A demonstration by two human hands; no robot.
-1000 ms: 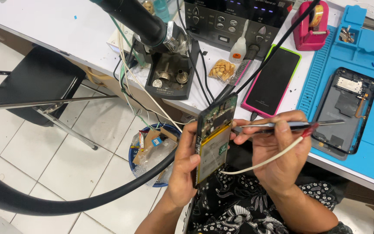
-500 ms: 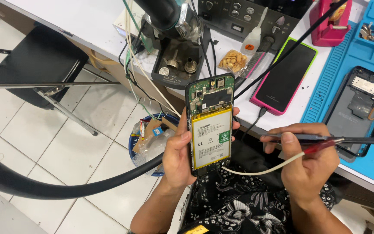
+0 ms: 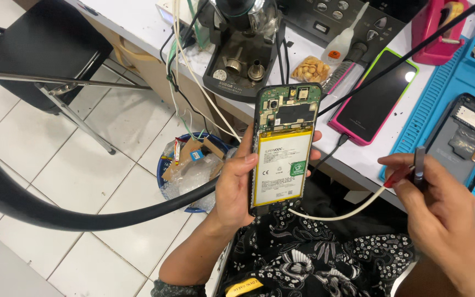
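My left hand point(image 3: 236, 184) holds an opened phone point(image 3: 284, 146) upright over my lap, its back off, showing a white battery and a green circuit board at the top. A white cable point(image 3: 336, 213) runs from the phone's bottom edge to the right. My right hand point(image 3: 441, 214) is to the right of the phone and apart from it, fingers closed on dark tweezers point(image 3: 419, 168) and a red-tipped tool together with the cable's end.
A white workbench point(image 3: 358, 148) lies ahead with a phone in a pink and green case point(image 3: 372, 104), a blue repair mat point(image 3: 457, 88) bearing another opened phone point(image 3: 465, 135), a black tool stand point(image 3: 240, 63) and a small bag of nuts point(image 3: 310, 69). A bin of scraps point(image 3: 191, 165) and a black chair point(image 3: 34, 52) stand on the tiled floor.
My left hand has turned the phone from edge-on to face me and raised it. My right hand has moved rightward, away from the phone, with the tweezers now pointing up.
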